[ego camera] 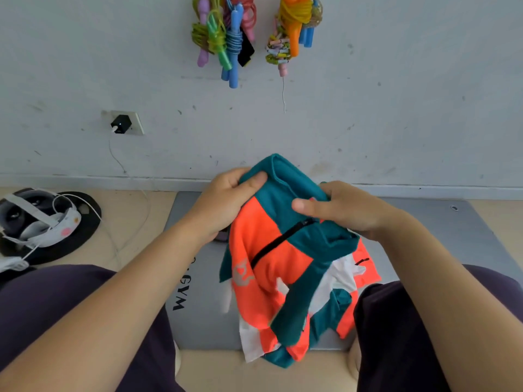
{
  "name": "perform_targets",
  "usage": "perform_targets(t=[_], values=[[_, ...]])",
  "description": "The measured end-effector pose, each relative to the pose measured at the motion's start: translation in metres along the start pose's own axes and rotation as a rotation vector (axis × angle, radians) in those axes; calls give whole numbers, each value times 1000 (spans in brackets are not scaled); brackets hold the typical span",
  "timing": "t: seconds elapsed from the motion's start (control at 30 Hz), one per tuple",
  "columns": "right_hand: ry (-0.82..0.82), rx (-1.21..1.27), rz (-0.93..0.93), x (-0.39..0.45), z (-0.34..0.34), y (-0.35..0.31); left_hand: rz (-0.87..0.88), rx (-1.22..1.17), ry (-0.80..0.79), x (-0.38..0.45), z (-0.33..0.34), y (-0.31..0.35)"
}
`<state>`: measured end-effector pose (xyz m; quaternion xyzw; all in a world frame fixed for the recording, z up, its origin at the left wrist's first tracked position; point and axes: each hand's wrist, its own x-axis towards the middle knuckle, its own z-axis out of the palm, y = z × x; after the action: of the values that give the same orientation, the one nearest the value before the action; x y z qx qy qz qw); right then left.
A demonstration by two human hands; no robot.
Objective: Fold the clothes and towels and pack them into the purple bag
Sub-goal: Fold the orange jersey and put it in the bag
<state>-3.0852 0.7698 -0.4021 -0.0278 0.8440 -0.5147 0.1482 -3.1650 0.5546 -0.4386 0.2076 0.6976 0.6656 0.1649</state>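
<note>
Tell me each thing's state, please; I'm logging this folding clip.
Jacket: unfolded, bunched, held up at its teal top; zipper closed.
Left hand: closed on jacket.
Right hand: closed on jacket.
Charger: plugged into wall socket.
Jump ropes: coiled, hanging on wall.
Headset: lying on floor.

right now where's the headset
In the head view the headset lies on the floor at far left, on a dark round pad beside the grey mat, below the wall charger.
</note>
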Motion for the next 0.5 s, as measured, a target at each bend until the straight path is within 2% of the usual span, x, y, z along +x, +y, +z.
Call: perform_targets(t=[0.1, 0.23, 0.3, 0.43, 0.47, 0.5], values=[[-164, -29, -22, -1, 6, -2, 57, -69, 106, 2, -6, 4], [-91, 32, -87, 6, 9, 8, -12, -136, 151, 1, -10, 9], [-73, 145, -79, 8, 10, 11, -59, -95, 50, -1, -12, 10], [-101, 335, -61, 9, 15, 11, -106, 168, -442, -11, -11, 10], [-106, 387, -50, 9, 15, 11, -93, 170, -463, -12, -10, 8], [-95, 440, -43, 10, 15, 11, -89, 147, -415, -13, -9, 8]])
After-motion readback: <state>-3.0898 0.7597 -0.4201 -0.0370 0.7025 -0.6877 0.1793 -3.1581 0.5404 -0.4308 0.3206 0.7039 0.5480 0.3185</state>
